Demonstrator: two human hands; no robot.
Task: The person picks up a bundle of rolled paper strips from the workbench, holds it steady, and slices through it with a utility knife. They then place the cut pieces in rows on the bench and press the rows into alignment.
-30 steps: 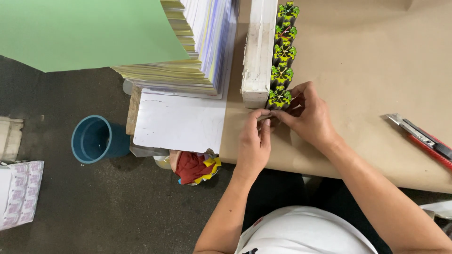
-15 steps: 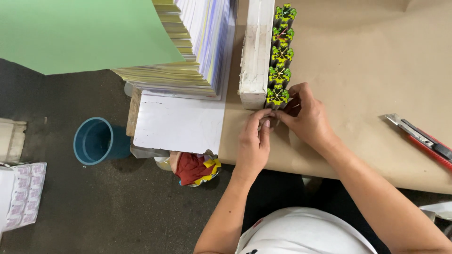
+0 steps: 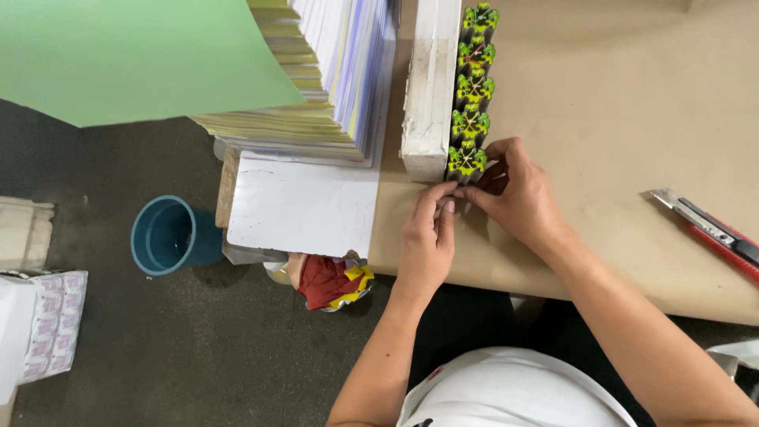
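A row of small dark boxes with green and yellow printed ends (image 3: 471, 87) stands against a white block (image 3: 431, 79) on the brown paper-covered table (image 3: 617, 119). My left hand (image 3: 427, 237) and my right hand (image 3: 514, 194) meet at the near end of that row, fingertips pinching something small there. What they grip is hidden by the fingers. My right hand's fingers touch the nearest box (image 3: 466, 160).
A tall stack of printed sheets (image 3: 332, 71) under a green sheet (image 3: 134, 55) sits on a white board (image 3: 304, 205). A red and black utility knife (image 3: 708, 229) lies at right. A blue bucket (image 3: 170, 235), a crumpled red wrapper (image 3: 328, 281) and white packs (image 3: 39, 332) are on the floor.
Both hands stay at the near end of the row. The fingers shift only slightly. The view has drifted a little.
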